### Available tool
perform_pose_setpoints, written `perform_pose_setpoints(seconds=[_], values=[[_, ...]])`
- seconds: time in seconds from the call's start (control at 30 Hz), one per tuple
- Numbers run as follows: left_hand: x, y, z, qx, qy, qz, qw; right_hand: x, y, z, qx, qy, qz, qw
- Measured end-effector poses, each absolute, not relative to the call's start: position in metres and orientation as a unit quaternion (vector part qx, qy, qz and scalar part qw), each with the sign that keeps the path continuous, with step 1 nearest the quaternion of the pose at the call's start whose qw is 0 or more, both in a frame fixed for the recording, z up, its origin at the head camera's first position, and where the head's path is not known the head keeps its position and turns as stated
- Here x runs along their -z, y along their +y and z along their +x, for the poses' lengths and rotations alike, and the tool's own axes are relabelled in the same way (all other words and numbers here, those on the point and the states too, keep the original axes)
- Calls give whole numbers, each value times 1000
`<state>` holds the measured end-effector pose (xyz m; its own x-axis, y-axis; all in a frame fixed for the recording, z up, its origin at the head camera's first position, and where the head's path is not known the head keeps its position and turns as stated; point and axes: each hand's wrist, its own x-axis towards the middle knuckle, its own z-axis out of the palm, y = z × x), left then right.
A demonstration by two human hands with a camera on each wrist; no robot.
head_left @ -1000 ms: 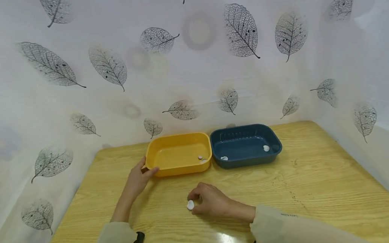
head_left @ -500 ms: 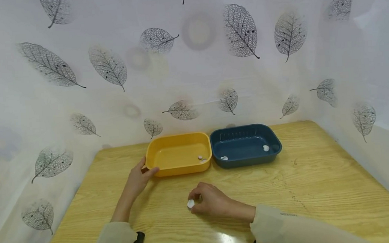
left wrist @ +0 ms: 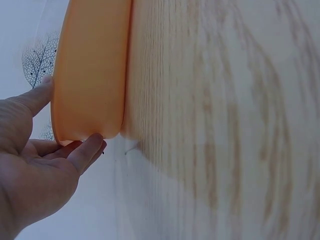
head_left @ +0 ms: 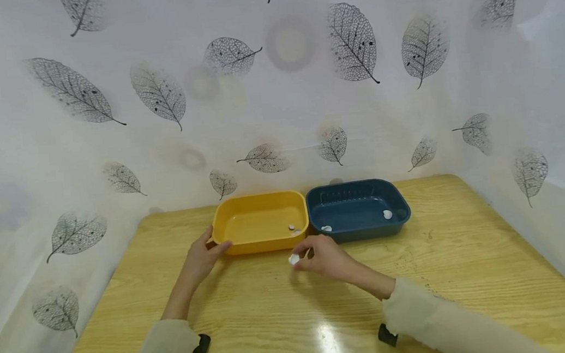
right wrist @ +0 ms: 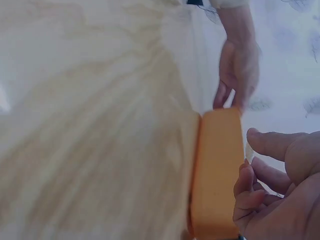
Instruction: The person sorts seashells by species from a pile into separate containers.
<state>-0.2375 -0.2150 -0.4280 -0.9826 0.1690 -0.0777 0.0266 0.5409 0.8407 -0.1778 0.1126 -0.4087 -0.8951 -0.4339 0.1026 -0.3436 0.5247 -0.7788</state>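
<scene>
My left hand (head_left: 200,263) holds the yellow plastic basin (head_left: 263,247) at its left end. In the left wrist view the thumb (left wrist: 44,90) lies on the rim and the fingers (left wrist: 89,150) bear on the end wall. Between thumb and fingers, my right hand (head_left: 329,259) pinches a small white shell-like piece (head_left: 294,259); its exact kind is unclear. This hand is just in front of the basin's right end, above the table. Small pale pieces (head_left: 295,232) lie inside the basin, at its right end.
A dark blue basin (head_left: 365,233) stands against the yellow one's right side. Inside are white pieces, one at the left (head_left: 326,228) and one at the right (head_left: 387,214). Both basins stand at the back of the wooden table (head_left: 253,321), before a leaf-patterned curtain (head_left: 287,105).
My right hand has moved forward and slightly right with the white piece, from the middle of the table toward the yellow basin. My left hand stays on the basin.
</scene>
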Motion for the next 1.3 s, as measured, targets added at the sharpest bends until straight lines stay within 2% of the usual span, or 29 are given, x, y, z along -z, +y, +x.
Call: perform_pose_setpoints(seconds=[0.57,0.9,1.3], values=[[427,-215,-239,-464,881,58,72,379,187,-216,420,899,-123,-25],[426,-214,-238,-468,879,56,69,387,225,-233,378,923,-56,-47],[426,-214,-237,-468,879,53,72,399,243,-235,369,927,-48,-56]])
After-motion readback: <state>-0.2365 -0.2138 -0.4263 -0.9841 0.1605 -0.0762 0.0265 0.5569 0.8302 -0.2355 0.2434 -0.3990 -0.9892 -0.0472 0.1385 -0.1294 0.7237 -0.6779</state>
